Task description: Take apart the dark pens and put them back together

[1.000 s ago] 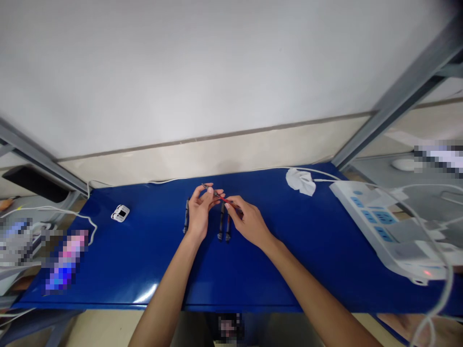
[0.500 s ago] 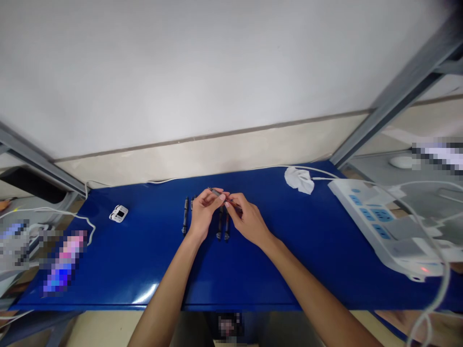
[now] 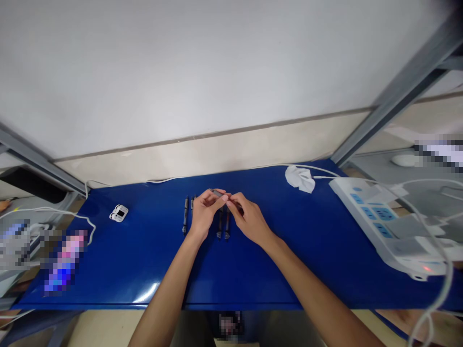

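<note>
Over the middle of the blue table, a dark pen (image 3: 217, 193) is pinched in my left hand (image 3: 203, 212), its grey end showing past the fingers. My right hand (image 3: 249, 217) is closed at the pen's other end, thumb and fingertips meeting those of the left; that end is mostly hidden. A dark pen (image 3: 185, 214) lies left of my left hand, and another pen (image 3: 192, 201) beside it is partly covered by that hand. Below the fingertips lie two more dark pens, one on the left (image 3: 220, 226) and one on the right (image 3: 227, 226).
A white earbud-style case (image 3: 119, 213) and a blurred-out phone-like item (image 3: 65, 262) lie at the left of the blue table (image 3: 137, 255). To the right are a crumpled tissue (image 3: 300, 178) and a white power strip (image 3: 361, 226) with cables. A wall (image 3: 217, 96) stands behind.
My right fingertips have come closer to my left hand, and the reddish-brown length of pen seen earlier in the right hand is now mostly hidden. The pens on the table have not moved.
</note>
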The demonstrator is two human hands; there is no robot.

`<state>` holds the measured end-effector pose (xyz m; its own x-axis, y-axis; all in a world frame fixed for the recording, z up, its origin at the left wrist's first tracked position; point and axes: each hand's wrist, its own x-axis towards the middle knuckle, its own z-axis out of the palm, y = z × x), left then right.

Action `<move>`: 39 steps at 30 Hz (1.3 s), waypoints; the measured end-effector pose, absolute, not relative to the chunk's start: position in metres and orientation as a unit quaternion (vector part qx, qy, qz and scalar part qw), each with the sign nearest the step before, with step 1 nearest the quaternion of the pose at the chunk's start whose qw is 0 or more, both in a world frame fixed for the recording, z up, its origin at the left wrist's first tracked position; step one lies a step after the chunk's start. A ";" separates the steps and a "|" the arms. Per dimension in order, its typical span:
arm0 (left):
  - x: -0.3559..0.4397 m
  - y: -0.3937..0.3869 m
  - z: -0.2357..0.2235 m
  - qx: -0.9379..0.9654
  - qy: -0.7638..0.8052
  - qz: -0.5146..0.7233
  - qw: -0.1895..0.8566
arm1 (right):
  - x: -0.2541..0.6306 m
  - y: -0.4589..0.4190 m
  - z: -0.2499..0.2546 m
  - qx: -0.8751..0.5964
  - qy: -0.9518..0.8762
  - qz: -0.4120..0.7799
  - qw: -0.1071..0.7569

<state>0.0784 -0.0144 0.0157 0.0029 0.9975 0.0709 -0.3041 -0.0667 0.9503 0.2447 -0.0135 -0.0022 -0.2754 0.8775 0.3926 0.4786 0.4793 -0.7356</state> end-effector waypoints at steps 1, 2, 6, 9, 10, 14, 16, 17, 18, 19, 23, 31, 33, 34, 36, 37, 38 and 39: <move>0.078 -0.014 0.016 0.437 0.398 0.586 0.555 | 0.245 -0.014 -0.002 -0.446 -0.761 0.244 0.404; 0.078 -0.014 0.016 0.436 0.399 0.587 0.554 | 0.244 -0.014 -0.002 -0.445 -0.760 0.243 0.407; 0.078 -0.014 0.016 0.437 0.393 0.587 0.557 | 0.244 -0.013 -0.005 -0.445 -0.741 0.256 0.432; 0.078 -0.014 0.016 0.439 0.394 0.591 0.550 | 0.245 -0.012 -0.006 -0.447 -0.747 0.253 0.423; 0.078 -0.014 0.016 0.439 0.396 0.593 0.546 | 0.245 -0.012 -0.005 -0.447 -0.753 0.247 0.415; 0.078 -0.013 0.015 0.439 0.397 0.597 0.541 | 0.245 -0.012 -0.004 -0.446 -0.755 0.242 0.416; 0.078 -0.013 0.014 0.440 0.394 0.595 0.546 | 0.244 -0.012 -0.005 -0.449 -0.743 0.250 0.429; 0.078 -0.012 0.013 0.440 0.394 0.592 0.548 | 0.244 -0.012 -0.005 -0.452 -0.739 0.253 0.432; 0.078 -0.012 0.013 0.442 0.395 0.590 0.549 | 0.244 -0.012 -0.005 -0.453 -0.738 0.253 0.431; 0.078 -0.012 0.012 0.443 0.397 0.589 0.547 | 0.245 -0.012 -0.005 -0.451 -0.742 0.252 0.427; 0.077 -0.011 0.011 0.450 0.403 0.591 0.535 | 0.245 -0.011 -0.004 -0.437 -0.762 0.240 0.414; 0.077 -0.011 0.009 0.451 0.412 0.594 0.524 | 0.244 -0.011 -0.007 -0.446 -0.759 0.236 0.411; 0.076 -0.011 0.009 0.449 0.413 0.594 0.524 | 0.244 -0.011 -0.007 -0.447 -0.764 0.230 0.405; 0.076 -0.010 0.009 0.449 0.413 0.594 0.525 | 0.244 -0.011 -0.007 -0.450 -0.761 0.231 0.407; 0.076 -0.010 0.009 0.447 0.412 0.593 0.528 | 0.245 -0.010 -0.008 -0.456 -0.750 0.236 0.417; 0.076 -0.010 0.009 0.447 0.412 0.592 0.529 | 0.245 -0.010 -0.008 -0.458 -0.747 0.237 0.420; 0.076 -0.010 0.009 0.448 0.414 0.591 0.528 | 0.245 -0.010 -0.008 -0.457 -0.748 0.236 0.420; 0.076 -0.010 0.008 0.450 0.416 0.591 0.525 | 0.245 -0.010 -0.008 -0.454 -0.752 0.232 0.418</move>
